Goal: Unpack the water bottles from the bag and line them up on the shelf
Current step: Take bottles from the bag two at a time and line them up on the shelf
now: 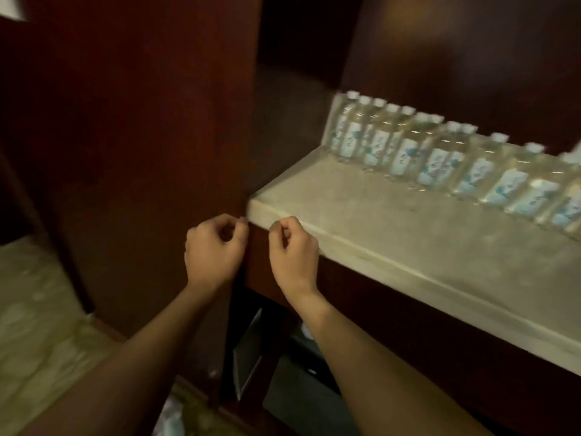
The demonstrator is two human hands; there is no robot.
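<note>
The water bottles [440, 158] stand in a long row along the back of the pale stone shelf [393, 228], running from about one o'clock out toward three o'clock, where the row leaves the view. They are clear, with white caps and white-and-blue labels, packed side by side and touching; the picture is blurred there, so the count is unclear. The front half of the shelf, toward four o'clock, lies bare

Down at the shelf's near corner, around six o'clock, both hands hang in the air. The left hand [213, 247] sits just off the corner in front of the dark wood panel [125, 136], its fingers curled in with thumb near forefinger, holding nothing that shows. The right hand [294, 250] is just beside it, at the front edge of the shelf, fingers curled the same way and likewise empty

At eight o'clock lies pale floor [34, 309]. Under the shelf, at six o'clock, is a dark space with blurred shapes
</note>
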